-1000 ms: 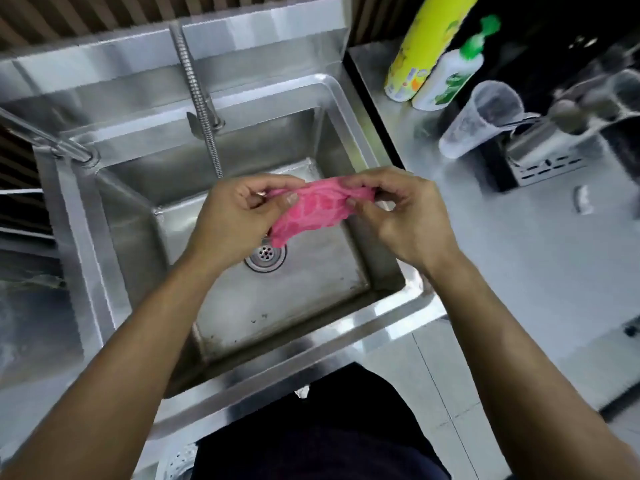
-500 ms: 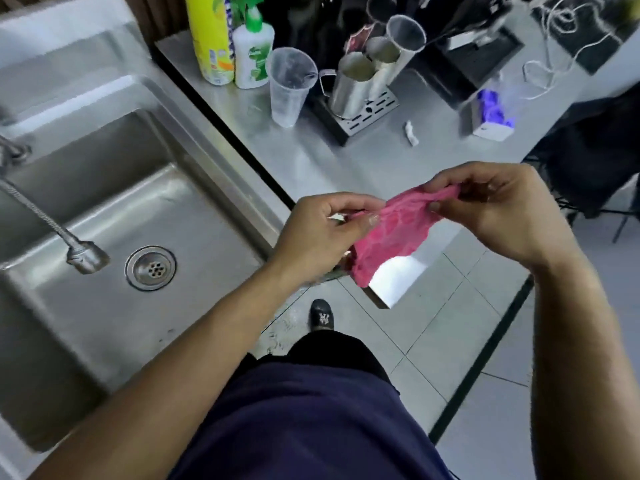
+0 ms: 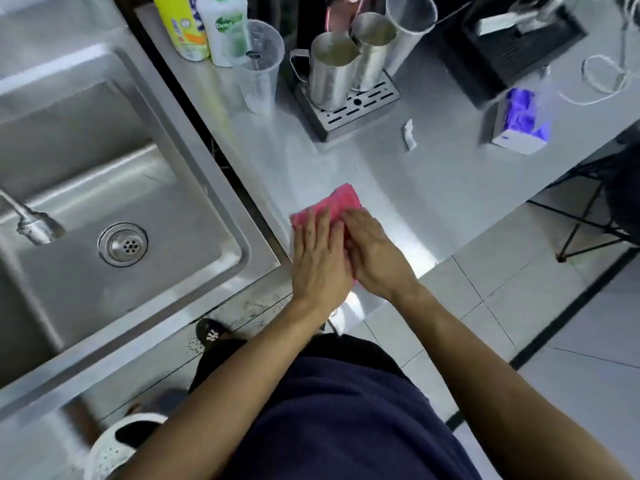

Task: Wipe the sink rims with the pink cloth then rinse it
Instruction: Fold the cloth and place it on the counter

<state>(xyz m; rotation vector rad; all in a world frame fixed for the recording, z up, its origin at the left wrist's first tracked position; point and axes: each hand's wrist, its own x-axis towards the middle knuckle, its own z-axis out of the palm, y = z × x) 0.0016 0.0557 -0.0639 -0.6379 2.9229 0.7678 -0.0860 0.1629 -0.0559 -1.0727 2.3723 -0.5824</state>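
The pink cloth (image 3: 341, 200) lies flat on the steel counter (image 3: 433, 174) just right of the sink (image 3: 194, 133). My left hand (image 3: 320, 261) and my right hand (image 3: 372, 254) both press down on it with flat fingers, side by side and touching. Most of the cloth is hidden under my hands; only its far corner shows. The sink basin, with its round drain (image 3: 123, 243) and the hanging faucet head (image 3: 34, 225), is to my left, apart from my hands.
At the back of the counter stand two soap bottles (image 3: 204, 26), a clear plastic cup (image 3: 258, 64), metal jugs on a drip tray (image 3: 349, 98), a tissue box (image 3: 521, 123) and a small white scrap (image 3: 409, 135). The counter's front edge is right beside my wrists.
The cloth was held stretched between both hands over the sink, then carried right. Now it lies on the counter under both flat hands.
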